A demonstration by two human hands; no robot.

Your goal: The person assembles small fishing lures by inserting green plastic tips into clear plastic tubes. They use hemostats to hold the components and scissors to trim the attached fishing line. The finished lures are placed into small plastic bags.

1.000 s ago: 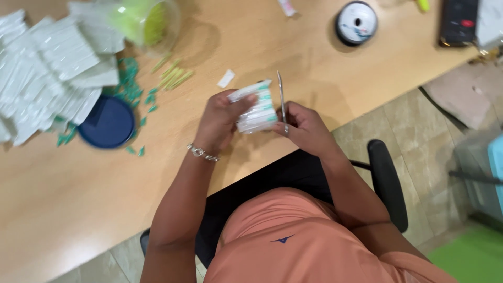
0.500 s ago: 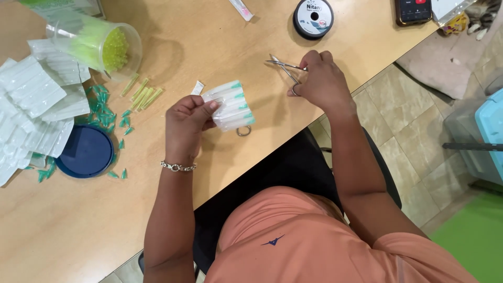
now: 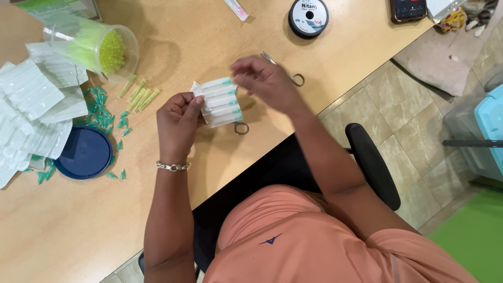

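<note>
Two hands up: your left hand [image 3: 178, 123] pinches the strip of white sealed packets [image 3: 219, 101] over the table's near edge, your blurred right hand [image 3: 264, 78] at its 2 o'clock looks loosely curled and empty, scissors [image 3: 285, 71] lying beyond, so separating packets seems the step, needing a firm grip.

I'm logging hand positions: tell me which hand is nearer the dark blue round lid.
Left. The left hand holds the strip of white packets a short way right of the dark blue round lid. The right hand is farther right, beyond the strip, above the scissors.
</note>
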